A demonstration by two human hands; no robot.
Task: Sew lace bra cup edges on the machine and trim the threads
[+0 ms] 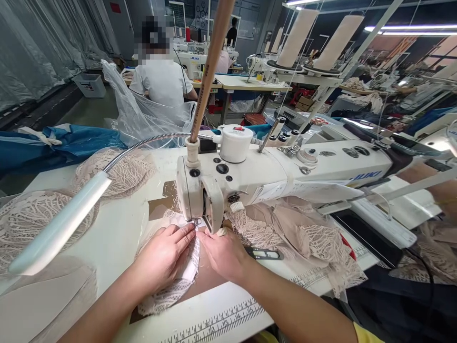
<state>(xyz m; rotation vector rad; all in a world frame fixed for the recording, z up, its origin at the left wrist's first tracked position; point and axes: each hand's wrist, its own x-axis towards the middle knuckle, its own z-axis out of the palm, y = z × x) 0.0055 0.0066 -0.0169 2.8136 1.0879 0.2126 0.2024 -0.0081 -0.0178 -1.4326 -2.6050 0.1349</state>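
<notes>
Beige lace fabric (162, 302) with a white layer lies under the head of a sewing machine (195, 190). My left hand (166, 255) presses on this fabric, fingers together and bent, their tips just in front of the presser foot (194, 221). Close beside them, the tips of my right hand (224, 252) pinch at the fabric's edge; part of that grip is hidden. Both hands nearly touch at the needle area.
Lace cups (114, 174) lie on the left under a bendable lamp (60, 224). More lace pieces (285, 224) are heaped right of the needle, near a small dark tool (266, 254). A printed ruler (217, 328) runs along the front edge. Someone in white (160, 81) sits ahead.
</notes>
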